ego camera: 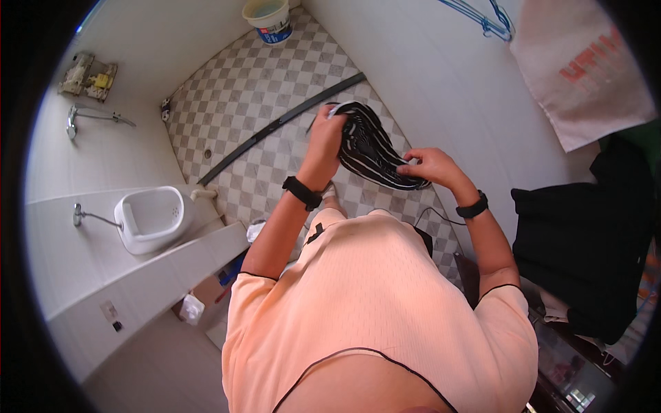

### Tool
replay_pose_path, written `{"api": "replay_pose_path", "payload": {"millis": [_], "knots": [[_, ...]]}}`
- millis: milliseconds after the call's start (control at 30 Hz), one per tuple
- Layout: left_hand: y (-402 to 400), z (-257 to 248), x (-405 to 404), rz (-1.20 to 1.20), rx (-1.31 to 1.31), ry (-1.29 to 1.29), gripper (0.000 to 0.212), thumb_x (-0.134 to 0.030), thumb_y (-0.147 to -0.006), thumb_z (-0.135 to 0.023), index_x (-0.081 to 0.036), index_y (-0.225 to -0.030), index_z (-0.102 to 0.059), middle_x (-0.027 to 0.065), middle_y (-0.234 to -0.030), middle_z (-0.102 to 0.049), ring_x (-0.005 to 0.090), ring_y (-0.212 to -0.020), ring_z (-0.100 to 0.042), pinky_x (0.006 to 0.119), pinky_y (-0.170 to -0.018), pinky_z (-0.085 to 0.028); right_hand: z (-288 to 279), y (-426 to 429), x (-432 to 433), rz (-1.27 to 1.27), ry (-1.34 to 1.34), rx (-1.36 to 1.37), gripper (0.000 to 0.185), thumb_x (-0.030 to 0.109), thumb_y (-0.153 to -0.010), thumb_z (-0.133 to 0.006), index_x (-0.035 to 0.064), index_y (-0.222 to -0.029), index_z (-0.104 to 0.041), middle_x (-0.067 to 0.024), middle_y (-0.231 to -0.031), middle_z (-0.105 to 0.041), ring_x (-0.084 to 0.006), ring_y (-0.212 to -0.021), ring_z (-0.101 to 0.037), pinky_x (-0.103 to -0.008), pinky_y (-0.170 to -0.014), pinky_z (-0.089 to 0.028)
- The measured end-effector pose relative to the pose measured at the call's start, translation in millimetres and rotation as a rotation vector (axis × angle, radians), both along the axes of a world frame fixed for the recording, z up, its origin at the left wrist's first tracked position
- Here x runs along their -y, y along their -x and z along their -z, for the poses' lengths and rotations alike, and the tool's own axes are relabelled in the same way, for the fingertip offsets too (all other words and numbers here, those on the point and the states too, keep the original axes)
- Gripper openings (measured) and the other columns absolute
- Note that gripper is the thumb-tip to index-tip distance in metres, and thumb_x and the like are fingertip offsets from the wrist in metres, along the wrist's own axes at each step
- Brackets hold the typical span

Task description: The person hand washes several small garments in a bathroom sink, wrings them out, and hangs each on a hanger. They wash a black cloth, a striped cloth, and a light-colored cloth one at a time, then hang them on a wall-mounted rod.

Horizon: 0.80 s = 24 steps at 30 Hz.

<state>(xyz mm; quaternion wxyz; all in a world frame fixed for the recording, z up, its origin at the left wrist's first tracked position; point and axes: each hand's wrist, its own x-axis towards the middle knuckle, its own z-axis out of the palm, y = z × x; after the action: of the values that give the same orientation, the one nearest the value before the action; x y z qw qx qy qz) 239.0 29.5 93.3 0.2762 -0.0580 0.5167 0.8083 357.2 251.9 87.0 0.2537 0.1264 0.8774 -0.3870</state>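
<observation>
A black cloth with white stripes [369, 147] is stretched between my two hands above the tiled floor. My left hand [326, 134] grips its upper left end, where a small white patch shows by the fingers. At the lower right end, my right hand [431, 166] pinches the cloth's edge between thumb and fingers. The fabric is bunched and sags in folds between them, so its full shape cannot be made out. Both wrists wear black bands.
Beyond the cloth, a dark threshold strip [281, 121] crosses the checkered floor [227, 88]. A bucket [273, 26] stands at the back. On the left are a white urinal [152, 219] and a wall faucet [72, 124]. Black clothing [578, 248] and a pale printed cloth [578, 98] hang at right.
</observation>
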Motion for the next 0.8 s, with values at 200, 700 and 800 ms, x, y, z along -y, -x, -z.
{"api": "replay_pose_path", "payload": {"millis": [200, 700, 800], "knots": [[68.9, -44.5, -7.9, 0.264, -0.056, 0.022, 0.022, -0.006, -0.087, -0.052, 0.000, -0.109, -0.053, 0.0041, -0.087, -0.060, 0.0112, -0.076, -0.060, 0.024, -0.066, -0.050, 18.9, 74.5, 29.6, 0.041, -0.145, -0.178, 0.042, 0.043, -0.072, -0.076, 0.0060, -0.077, -0.058, -0.0135, -0.068, -0.059, -0.0292, -0.064, -0.056, -0.0375, -0.059, -0.045], [156.6, -25.3, -37.2, 0.250, 0.059, -0.071, 0.027, -0.003, -0.087, -0.054, 0.001, -0.114, -0.050, 0.0054, -0.092, -0.059, 0.0130, -0.077, -0.059, 0.026, -0.070, -0.051, 25.8, 189.2, 14.7, 0.179, 0.125, -0.595, 0.024, 0.007, -0.083, -0.060, 0.0036, -0.107, -0.060, -0.0142, -0.077, -0.062, -0.0146, -0.071, -0.062, -0.0329, -0.065, -0.049], [186.6, -1.2, -25.3, 0.327, -0.137, 0.139, 0.038, 0.004, -0.080, -0.056, -0.002, -0.117, -0.051, 0.0066, -0.092, -0.060, 0.0162, -0.081, -0.060, 0.030, -0.069, -0.049, -9.6, 188.1, -37.9, 0.519, 0.190, -0.524, 0.022, 0.003, -0.085, -0.057, 0.0039, -0.106, -0.061, -0.0010, -0.076, -0.060, -0.0042, -0.073, -0.054, -0.0233, -0.065, -0.045]]}}
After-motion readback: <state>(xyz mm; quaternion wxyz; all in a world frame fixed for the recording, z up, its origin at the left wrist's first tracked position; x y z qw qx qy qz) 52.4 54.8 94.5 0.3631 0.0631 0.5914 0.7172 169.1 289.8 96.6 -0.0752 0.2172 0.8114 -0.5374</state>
